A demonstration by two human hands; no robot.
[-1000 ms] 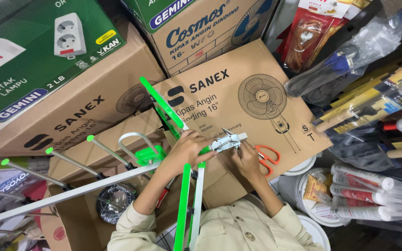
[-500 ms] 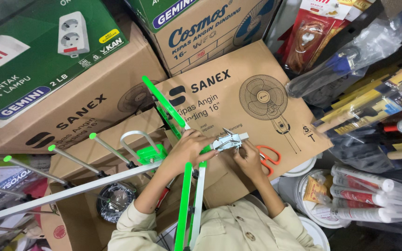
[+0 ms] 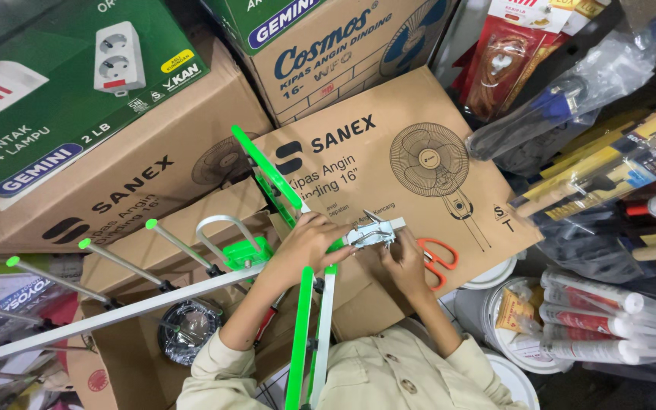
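Green and white antenna frame [image 3: 309,334] slanting across a cardboard box, small metal bracket [image 3: 370,234] at the end of its white bar, gripped between both hands

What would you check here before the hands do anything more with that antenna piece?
1. Left hand grips the green and white antenna frame: ok.
2. Right hand on the metal bracket at the white bar's end: ok.
3. Bracket fully fastened: cannot tell, the fingers cover the joint.
4. Orange-handled scissors lie apart from the fingers on the fan carton: ok.
5. Antenna rods with green tips free of the surrounding boxes: cannot tell.
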